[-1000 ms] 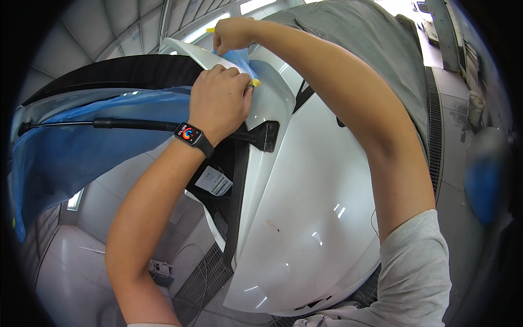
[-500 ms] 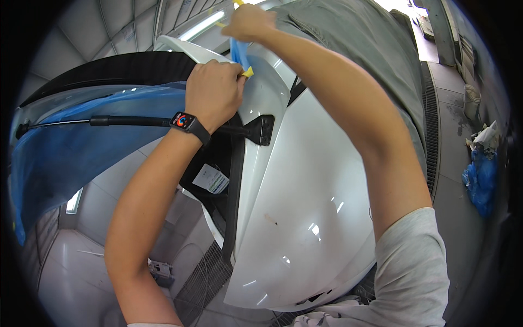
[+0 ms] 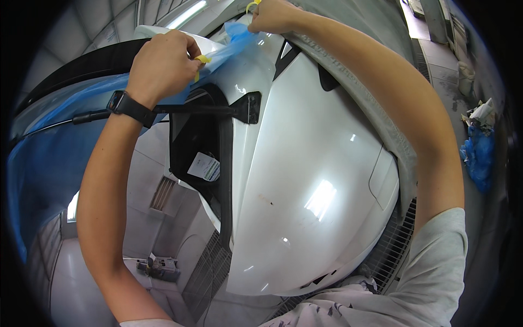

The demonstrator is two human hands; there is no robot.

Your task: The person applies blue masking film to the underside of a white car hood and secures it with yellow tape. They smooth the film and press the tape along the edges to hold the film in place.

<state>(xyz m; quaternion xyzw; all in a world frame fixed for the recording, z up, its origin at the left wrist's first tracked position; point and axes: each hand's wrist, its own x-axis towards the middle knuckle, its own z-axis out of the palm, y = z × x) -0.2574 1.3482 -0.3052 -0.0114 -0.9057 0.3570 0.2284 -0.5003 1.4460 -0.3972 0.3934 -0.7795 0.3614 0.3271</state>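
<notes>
At the upper left, my left hand (image 3: 163,62) is closed on a strip of yellow masking tape (image 3: 202,59) at the edge of blue plastic film. My right hand (image 3: 275,16) pinches the other end of a stretch of this blue film (image 3: 234,43), with a loop of yellow tape (image 3: 252,5) above its fingers. Between the hands the film is pulled taut over the upper part of a white car body (image 3: 305,158). A wider sheet of blue film (image 3: 49,174) hangs below the raised black-edged tailgate (image 3: 81,68). My left wrist bears a black watch.
A black gas strut (image 3: 212,110) runs from the tailgate to the body beside the open boot. Grey cover cloth (image 3: 392,131) lies along the car's right side. Crumpled blue plastic (image 3: 478,158) lies on the floor at right. Floor grating (image 3: 400,240) runs beside the car.
My left hand has moved left and slightly up, my right hand right and up. The blue film between them is now stretched wider. The view has shifted, and the grey cover sits farther back.
</notes>
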